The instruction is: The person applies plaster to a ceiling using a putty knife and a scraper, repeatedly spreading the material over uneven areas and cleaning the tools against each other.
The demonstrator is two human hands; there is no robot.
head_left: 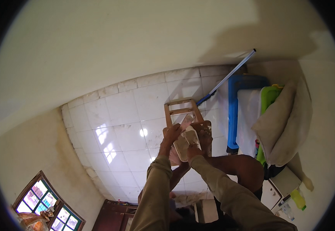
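Observation:
Both my hands are low in front of me, above a wooden stool. My left hand is closed at the upper left, gripping a flat pale scraper-like plate smeared with something light. My right hand is closed on the lower right of a shallow white-rimmed tray coated in greyish-brown paste. A second pale-edged flat piece lies over that tray; whether it is separate I cannot tell. Long khaki sleeves cover my forearms. My fingertips are partly hidden.
My bare foot rests on the stool's spotted seat, whose rungs show beyond. A blue-and-silver pole leans against the wall. At right stand a blue-framed bin, a green lid and grey cushions. White tiles cover the floor.

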